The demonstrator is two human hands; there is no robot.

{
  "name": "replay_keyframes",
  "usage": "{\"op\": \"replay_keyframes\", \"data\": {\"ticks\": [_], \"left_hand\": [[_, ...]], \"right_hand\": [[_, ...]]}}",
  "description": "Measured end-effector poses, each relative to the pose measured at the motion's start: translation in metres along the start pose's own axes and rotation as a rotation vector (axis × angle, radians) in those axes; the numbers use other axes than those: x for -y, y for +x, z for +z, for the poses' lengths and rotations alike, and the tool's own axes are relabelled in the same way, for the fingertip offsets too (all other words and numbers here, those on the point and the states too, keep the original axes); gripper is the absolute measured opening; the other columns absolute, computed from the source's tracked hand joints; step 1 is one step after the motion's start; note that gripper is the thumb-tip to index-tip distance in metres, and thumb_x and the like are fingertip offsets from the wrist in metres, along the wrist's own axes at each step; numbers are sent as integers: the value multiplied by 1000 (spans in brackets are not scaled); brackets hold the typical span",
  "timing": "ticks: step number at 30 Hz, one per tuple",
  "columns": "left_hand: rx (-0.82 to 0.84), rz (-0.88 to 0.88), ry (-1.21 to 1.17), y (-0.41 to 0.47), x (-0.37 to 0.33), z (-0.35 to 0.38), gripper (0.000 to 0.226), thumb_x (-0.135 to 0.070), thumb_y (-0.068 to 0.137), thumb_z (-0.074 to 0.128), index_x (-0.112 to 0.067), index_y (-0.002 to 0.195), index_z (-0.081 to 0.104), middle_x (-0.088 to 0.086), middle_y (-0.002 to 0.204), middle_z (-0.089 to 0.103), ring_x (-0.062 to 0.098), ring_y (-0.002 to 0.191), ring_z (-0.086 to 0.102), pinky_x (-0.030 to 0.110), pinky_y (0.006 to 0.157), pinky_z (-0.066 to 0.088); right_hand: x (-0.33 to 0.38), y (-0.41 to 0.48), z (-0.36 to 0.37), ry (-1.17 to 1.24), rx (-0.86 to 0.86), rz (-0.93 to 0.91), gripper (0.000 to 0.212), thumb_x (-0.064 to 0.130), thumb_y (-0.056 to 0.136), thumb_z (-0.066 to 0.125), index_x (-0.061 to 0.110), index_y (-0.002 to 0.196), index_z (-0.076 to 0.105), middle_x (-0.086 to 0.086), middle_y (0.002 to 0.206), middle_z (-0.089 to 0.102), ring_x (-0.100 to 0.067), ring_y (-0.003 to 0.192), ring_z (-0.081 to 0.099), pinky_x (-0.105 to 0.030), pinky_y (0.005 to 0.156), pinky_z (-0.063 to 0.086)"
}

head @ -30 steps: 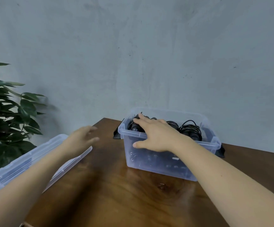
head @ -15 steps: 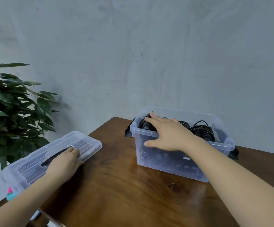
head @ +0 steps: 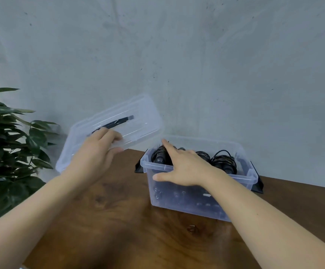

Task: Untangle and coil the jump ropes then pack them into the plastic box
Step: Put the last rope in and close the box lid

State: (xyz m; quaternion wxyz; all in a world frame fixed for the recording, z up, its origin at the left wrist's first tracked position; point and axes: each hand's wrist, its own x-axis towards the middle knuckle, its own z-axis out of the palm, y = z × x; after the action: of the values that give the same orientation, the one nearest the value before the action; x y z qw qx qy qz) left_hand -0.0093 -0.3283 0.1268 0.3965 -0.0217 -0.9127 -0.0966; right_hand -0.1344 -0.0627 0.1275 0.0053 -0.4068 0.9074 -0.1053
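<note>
One lid (head: 142, 117) in left hand (head: 93, 152); right hand (head: 185, 169) on one box (head: 177, 202).

**Soft, even light — slight blur at the left**

I am seeing diffuse, moderate light falling from above; nothing is glaring. The table (head: 119, 220) is catching a soft sheen near its middle, and the arms (head: 264, 220) are casting faint, fuzzy shadows across it. The lid (head: 144, 115) and the left hand (head: 97, 152) gripping it are looking smeared and soft-edged. The plant (head: 12, 142) is sitting in deep shade. The wide lens is bowing the edges — it is stretching the arms toward the bottom corners.
</note>
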Motion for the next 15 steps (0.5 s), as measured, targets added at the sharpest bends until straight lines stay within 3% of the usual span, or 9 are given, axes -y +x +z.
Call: {"op": "replay_keyframes", "data": {"ticks": [3,8,12,15], "left_hand": [[44,85,-97,25,-30,6,24,-34,100,59,-22,121,64,-17,112,53,12,104,54,38,90,45],[133,102,-247,42,-57,29,17,-26,103,66,-26,121,66,-21,107,57,7,103,57,25,88,43],[234,83,-290,44,-64,49,16,-25,102,69,-25,118,70,-14,108,62,8,103,58,25,90,44],[270,103,-282,41,-69,58,15,-27,101,70,-26,116,69,-14,108,62,10,103,57,25,91,45]], "right_hand": [[0,-3,-6,101,31,46,124,85,81,66,38,169,-9,-4,168,40,-36,153,35,-45,118,34],[-20,-4,-14,341,41,75,108,87,68,73,47,158,27,13,156,53,-18,141,53,-43,115,46],[-50,-30,-26,303,38,88,90,78,78,73,47,156,39,18,154,55,-13,137,55,-38,115,46],[-77,-52,-41,243,31,119,63,64,91,70,42,147,54,11,147,63,-17,131,60,-39,114,48]]}}
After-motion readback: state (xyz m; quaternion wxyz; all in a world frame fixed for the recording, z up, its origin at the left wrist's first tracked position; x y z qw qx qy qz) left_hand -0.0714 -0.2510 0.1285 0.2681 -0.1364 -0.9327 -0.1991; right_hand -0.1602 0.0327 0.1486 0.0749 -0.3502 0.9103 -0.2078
